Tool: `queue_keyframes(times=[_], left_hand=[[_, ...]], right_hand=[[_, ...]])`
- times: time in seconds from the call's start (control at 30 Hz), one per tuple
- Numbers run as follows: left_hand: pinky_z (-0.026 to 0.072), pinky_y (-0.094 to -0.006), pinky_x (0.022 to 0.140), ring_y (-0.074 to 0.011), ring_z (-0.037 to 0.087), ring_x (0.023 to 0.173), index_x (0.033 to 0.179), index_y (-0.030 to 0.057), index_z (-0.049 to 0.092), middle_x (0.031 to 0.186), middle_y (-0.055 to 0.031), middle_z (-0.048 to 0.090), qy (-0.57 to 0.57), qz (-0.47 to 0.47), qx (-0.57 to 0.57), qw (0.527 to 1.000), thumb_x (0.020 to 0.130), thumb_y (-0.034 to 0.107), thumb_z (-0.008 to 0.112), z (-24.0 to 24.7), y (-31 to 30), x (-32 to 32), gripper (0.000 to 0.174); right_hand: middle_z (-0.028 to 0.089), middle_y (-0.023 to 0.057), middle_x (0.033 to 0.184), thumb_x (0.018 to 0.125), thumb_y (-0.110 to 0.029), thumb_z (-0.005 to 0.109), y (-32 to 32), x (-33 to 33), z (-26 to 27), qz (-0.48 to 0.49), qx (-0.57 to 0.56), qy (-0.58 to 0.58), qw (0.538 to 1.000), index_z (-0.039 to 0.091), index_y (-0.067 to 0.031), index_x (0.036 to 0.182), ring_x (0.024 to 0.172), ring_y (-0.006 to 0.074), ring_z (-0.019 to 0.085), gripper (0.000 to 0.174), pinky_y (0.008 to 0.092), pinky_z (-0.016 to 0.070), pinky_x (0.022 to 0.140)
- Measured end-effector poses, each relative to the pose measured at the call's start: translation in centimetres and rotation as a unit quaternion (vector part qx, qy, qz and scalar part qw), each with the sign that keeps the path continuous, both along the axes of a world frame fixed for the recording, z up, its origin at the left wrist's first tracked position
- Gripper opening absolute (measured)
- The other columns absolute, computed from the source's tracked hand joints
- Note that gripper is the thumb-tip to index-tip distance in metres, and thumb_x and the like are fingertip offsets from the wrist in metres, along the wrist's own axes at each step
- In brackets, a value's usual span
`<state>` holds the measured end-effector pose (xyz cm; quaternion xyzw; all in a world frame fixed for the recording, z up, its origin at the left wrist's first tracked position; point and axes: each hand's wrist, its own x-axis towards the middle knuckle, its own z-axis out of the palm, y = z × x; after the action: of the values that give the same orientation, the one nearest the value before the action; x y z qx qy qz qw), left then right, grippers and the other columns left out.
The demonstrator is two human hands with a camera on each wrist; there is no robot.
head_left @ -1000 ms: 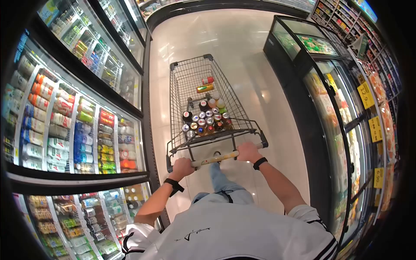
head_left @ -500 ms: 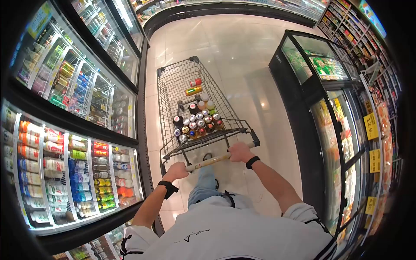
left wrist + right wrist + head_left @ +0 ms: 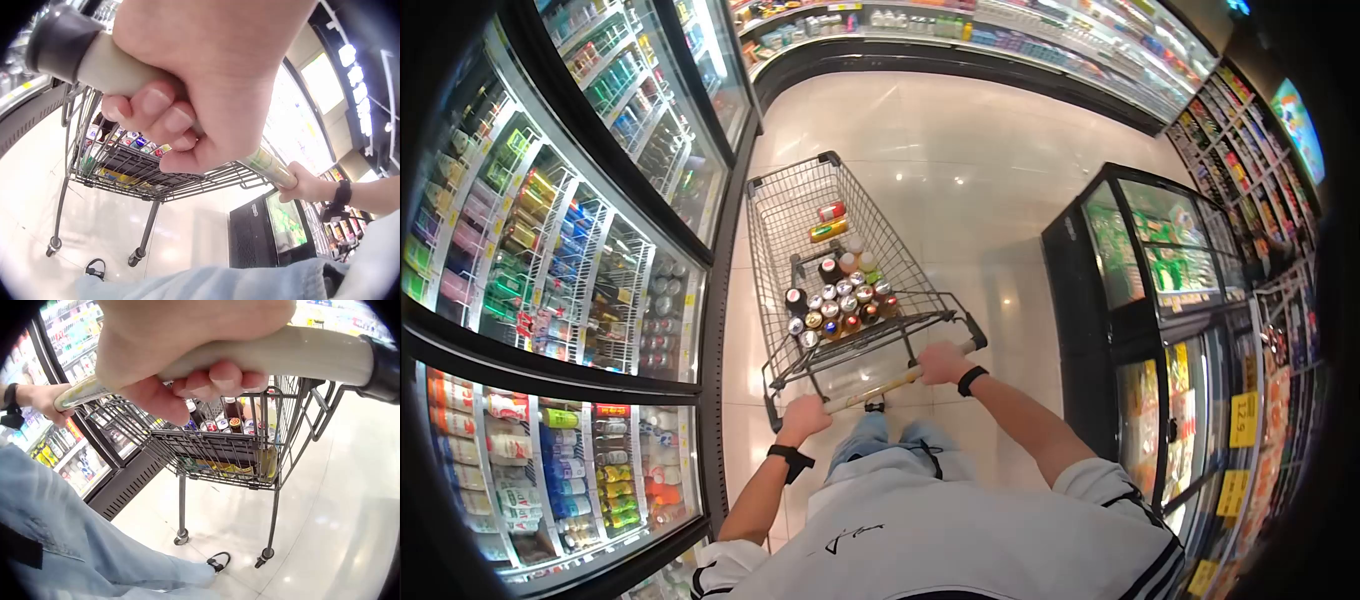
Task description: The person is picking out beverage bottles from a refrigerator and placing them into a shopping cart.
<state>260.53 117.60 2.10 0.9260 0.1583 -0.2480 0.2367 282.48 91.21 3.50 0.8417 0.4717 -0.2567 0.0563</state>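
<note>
Both hands grip the pale handle of a wire shopping cart. My left hand holds it near the left end, and its fingers wrap underneath the bar in the left wrist view. Toward the right end my right hand grips the same bar, with curled fingers showing below it. In the near part of the basket, several bottles and cans stand packed together. Farther forward lie a red-and-white package and a yellow package.
Glass-door drink coolers line the left side, close to the cart. A black freezer case stands on the right, with yellow price tags beyond it. Ahead, a curved refrigerated shelf borders the pale tiled floor.
The view has shifted, so the coolers, freezer and far shelf sit lower in frame, with more of the far shelf showing. The cart appears farther left. Both hands keep their grip on the handle.
</note>
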Motion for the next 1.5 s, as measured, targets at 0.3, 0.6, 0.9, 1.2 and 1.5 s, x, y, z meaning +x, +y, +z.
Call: queue_keyframes(times=[0.3,0.6,0.9,1.2,1.5], left_hand=[[0.0552,-0.0465,0.079,-0.0399,0.067,0.082,0.084,-0.0002,0.071,0.086,-0.0239,0.069,0.040,0.055,0.003,0.998,0.068,0.026,0.064,-0.9,0.9,12.8,0.031],[0.0561,-0.0457,0.075,-0.0379,0.068,0.077,0.081,0.0044,0.074,0.077,-0.0217,0.069,0.104,0.152,0.051,0.982,0.069,0.026,0.063,-1.1,-3.4,23.6,0.027],[0.0554,-0.0454,0.077,-0.0385,0.068,0.077,0.082,0.0043,0.074,0.078,-0.0221,0.069,0.106,0.261,0.038,0.959,0.072,0.028,0.063,-1.8,-10.1,37.2,0.028],[0.0548,-0.0474,0.072,-0.0395,0.066,0.070,0.075,0.0028,0.073,0.071,-0.0217,0.067,0.072,0.347,0.038,0.934,0.073,0.029,0.065,-2.6,-12.8,49.5,0.027],[0.0533,-0.0473,0.064,-0.0370,0.064,0.064,0.071,0.0045,0.072,0.064,-0.0186,0.065,0.053,0.408,0.069,0.909,0.074,0.029,0.064,-2.2,-12.5,60.9,0.026]], right_hand=[[0.069,0.0166,0.077,0.064,-0.026,0.064,3.6,16.5,-0.5,0.053,0.021,0.015,0.998,0.072,-0.0071,0.074,0.076,0.0342,0.068,0.023,0.0446,0.0548,0.068],[0.067,0.0143,0.070,0.062,-0.024,0.063,3.7,31.3,-1.4,0.162,0.142,0.061,0.975,0.071,-0.0070,0.071,0.070,0.0330,0.067,0.021,0.0443,0.0536,0.063],[0.068,0.0128,0.073,0.063,-0.025,0.066,5.6,49.1,-1.8,0.228,0.126,0.104,0.960,0.071,-0.0071,0.075,0.075,0.0325,0.068,0.022,0.0440,0.0545,0.067],[0.066,0.0098,0.068,0.059,-0.022,0.067,10.9,63.0,-2.1,0.328,0.151,0.090,0.928,0.071,-0.0100,0.071,0.069,0.0314,0.067,0.018,0.0421,0.0534,0.064],[0.067,0.0127,0.070,0.060,-0.022,0.066,18.6,74.3,-3.5,0.435,0.061,0.109,0.892,0.071,-0.0085,0.071,0.071,0.0331,0.067,0.018,0.0426,0.0538,0.065]])
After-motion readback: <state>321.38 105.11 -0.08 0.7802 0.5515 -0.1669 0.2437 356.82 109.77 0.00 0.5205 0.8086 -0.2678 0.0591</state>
